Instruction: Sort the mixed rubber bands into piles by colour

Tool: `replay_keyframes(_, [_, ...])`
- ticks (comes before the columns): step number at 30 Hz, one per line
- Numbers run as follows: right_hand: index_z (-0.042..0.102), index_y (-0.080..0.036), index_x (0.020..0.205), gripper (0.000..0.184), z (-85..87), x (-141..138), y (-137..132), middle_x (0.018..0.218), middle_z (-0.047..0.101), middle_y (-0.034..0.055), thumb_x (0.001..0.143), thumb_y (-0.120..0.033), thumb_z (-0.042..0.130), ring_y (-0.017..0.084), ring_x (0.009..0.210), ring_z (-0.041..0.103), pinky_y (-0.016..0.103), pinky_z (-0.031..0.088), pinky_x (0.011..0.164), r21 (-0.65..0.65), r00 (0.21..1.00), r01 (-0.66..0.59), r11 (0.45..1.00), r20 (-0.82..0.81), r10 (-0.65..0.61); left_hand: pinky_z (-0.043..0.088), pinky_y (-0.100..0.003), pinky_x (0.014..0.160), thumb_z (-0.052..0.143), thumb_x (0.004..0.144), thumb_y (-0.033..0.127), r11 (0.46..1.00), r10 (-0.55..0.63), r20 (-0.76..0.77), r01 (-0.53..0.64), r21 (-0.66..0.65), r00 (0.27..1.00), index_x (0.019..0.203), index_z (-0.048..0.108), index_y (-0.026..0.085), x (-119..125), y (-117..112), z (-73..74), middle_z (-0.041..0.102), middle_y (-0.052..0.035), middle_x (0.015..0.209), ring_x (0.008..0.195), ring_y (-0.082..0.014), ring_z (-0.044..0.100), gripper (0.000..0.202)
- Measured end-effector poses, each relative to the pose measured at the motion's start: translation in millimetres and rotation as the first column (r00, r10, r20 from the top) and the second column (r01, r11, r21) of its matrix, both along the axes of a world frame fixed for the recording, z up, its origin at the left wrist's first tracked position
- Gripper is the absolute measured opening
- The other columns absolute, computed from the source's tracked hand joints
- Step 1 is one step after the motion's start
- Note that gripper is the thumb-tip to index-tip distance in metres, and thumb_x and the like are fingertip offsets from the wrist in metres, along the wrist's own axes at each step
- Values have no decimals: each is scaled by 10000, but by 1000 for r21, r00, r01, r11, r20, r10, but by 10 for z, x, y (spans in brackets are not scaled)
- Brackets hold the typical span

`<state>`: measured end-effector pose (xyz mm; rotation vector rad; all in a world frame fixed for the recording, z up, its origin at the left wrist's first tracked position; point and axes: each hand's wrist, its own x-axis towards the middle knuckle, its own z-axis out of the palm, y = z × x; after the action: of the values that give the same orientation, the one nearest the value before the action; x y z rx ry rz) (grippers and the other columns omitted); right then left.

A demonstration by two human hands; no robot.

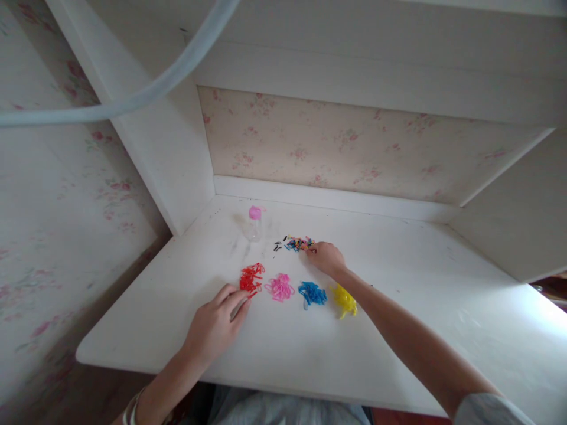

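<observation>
Four small piles of tiny elastic bands lie in a row on the white desk: red, pink, blue and yellow. A mixed-colour pile lies behind them. My right hand reaches to the mixed pile, fingertips pinched at its right edge; what they hold is too small to name. My left hand rests flat on the desk, fingers stretched toward the red pile, holding nothing.
A small clear bottle with a pink cap stands behind the piles at the left. White shelf walls and floral wallpaper enclose the desk's back and sides. A pale cable crosses the upper left.
</observation>
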<state>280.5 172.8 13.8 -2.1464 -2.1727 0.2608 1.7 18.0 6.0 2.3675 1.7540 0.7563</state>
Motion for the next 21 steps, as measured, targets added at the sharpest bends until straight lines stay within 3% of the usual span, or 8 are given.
replay_keyframes(8, [733, -277, 923, 371, -8, 23, 95, 942, 716, 64, 842, -468, 425, 200, 825, 645, 224, 407, 633, -5, 999, -16, 1000, -45, 16, 433, -210, 534, 399, 915, 300, 1000, -23, -237, 24, 1, 971, 1025, 612, 288, 95, 27, -36, 607, 16, 936, 670, -99, 624, 240])
replay_keyframes(16, [736, -269, 863, 345, -7, 46, 102, 860, 727, 38, 836, -444, 440, 173, 753, 646, 196, 351, 533, 1, 997, -17, 1000, -71, 17, 375, -221, 485, 382, 924, 269, 999, 22, -317, -6, 50, 948, 952, 619, 261, 102, 49, -69, 610, 18, 883, 648, -98, 620, 238])
replay_keyframes(21, [723, -262, 908, 281, 22, 108, 35, 892, 717, 43, 812, -372, 483, 174, 784, 639, 201, 356, 556, 28, 1000, -4, 1000, -11, 4, 358, -227, 484, 379, 925, 273, 997, 65, -332, -44, 71, 941, 927, 617, 248, 104, 39, -90, 609, 5, 886, 637, -103, 612, 239])
